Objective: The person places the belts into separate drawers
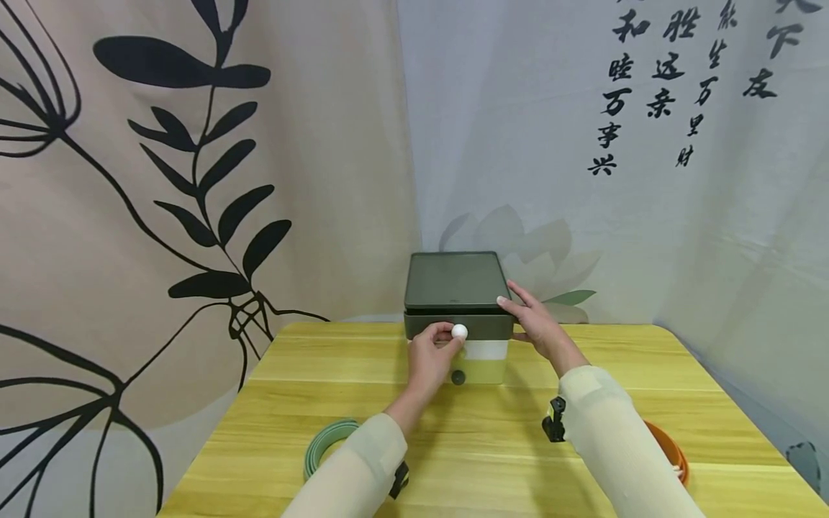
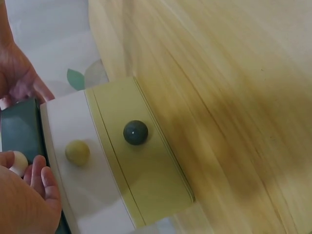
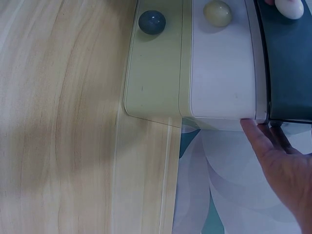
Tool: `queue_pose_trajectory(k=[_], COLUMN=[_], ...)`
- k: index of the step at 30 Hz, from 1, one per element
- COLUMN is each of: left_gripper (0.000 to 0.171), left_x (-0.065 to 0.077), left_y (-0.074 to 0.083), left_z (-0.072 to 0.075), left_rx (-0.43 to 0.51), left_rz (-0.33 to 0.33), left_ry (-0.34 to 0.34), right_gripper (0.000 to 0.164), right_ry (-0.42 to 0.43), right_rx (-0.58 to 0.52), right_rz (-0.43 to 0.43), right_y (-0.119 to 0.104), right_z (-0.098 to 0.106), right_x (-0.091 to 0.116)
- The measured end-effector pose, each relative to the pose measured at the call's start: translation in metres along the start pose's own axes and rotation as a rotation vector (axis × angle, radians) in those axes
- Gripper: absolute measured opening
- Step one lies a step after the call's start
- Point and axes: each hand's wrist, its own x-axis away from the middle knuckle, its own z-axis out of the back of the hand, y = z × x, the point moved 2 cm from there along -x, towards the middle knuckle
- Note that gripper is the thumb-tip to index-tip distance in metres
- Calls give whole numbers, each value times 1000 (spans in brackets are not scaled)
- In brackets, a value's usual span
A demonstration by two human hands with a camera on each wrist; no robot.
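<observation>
A small chest of drawers (image 1: pixel 456 279) stands at the table's far edge, with a dark green top drawer (image 3: pixel 292 68), a white middle drawer (image 3: pixel 224 73) and a yellow-green bottom drawer (image 3: pixel 156 80). Thumb and fingers of my left hand (image 1: pixel 430 354) pinch the white round knob (image 1: pixel 459 331) on the top drawer. My right hand (image 1: pixel 542 327) touches the chest's right side, fingers extended, its thumb near the front top corner. Below, a yellow knob (image 2: pixel 77 152) and a dark knob (image 2: pixel 135 132) are untouched.
A pale green ring-shaped object (image 1: pixel 319 447) lies on the wooden table (image 1: pixel 492 460), partly behind the left sleeve. An orange container (image 1: pixel 673 450) with something white inside is partly hidden by the right sleeve. A printed cloth (image 1: pixel 337 180) hangs behind the chest.
</observation>
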Motion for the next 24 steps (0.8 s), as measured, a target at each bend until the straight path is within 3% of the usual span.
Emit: queue_pose_trajectory(k=[24], left_gripper=[20], left_x=[-14], left_y=[-6], left_z=[-5], left_rx=[43], left_rz=[-8], left_ry=[8], right_gripper=[74], right_ry=[-2], right_rx=[-30], right_rz=[2], right_y=[1], right_z=[0], right_x=[-1])
